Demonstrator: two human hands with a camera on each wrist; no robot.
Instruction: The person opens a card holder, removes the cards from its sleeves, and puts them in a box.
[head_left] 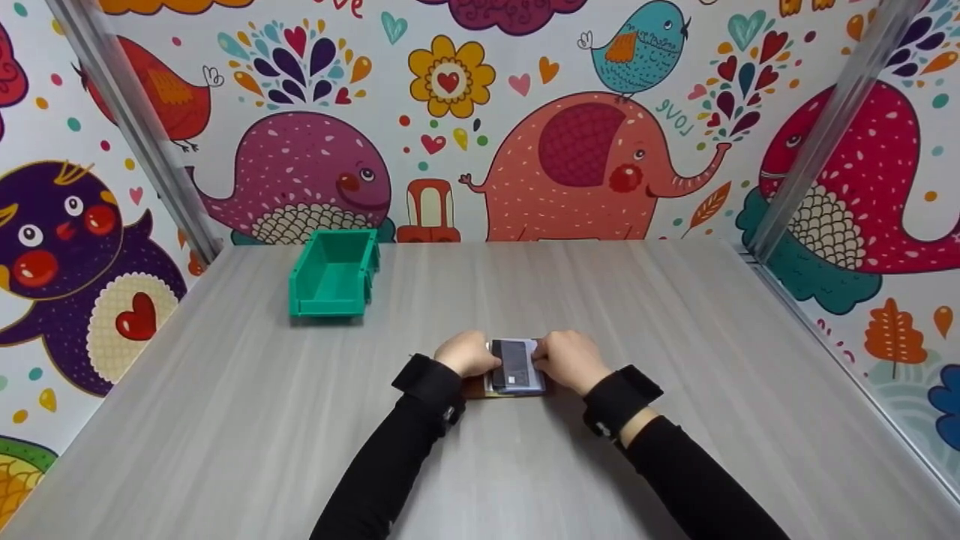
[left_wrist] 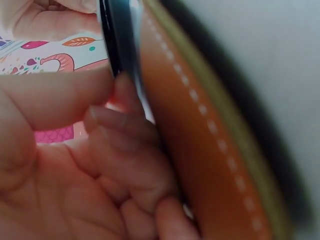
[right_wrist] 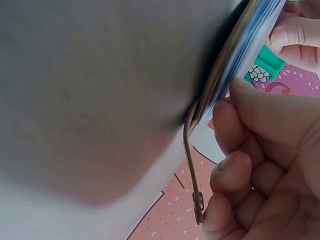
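Note:
A brown leather card holder (head_left: 475,388) with pale edge stitching lies spread on the table in front of me. Clear plastic sleeves (right_wrist: 250,52) are stacked inside it, and a dark card (head_left: 514,361) shows on top. My left hand (head_left: 466,354) pinches the inside pages at their left edge with thumb and forefinger, the leather cover (left_wrist: 175,120) beside its curled fingers. From the right, my right hand (head_left: 574,361) pinches the edge of the sleeves. A strap with a metal snap (right_wrist: 198,201) sticks out below that hand's fingertips.
A green plastic bin (head_left: 330,306) stands at the back left of the wood-grain table (head_left: 225,420). Walls printed with cartoon animals (head_left: 574,172) enclose the back and sides, with metal posts (head_left: 802,142) at the corners.

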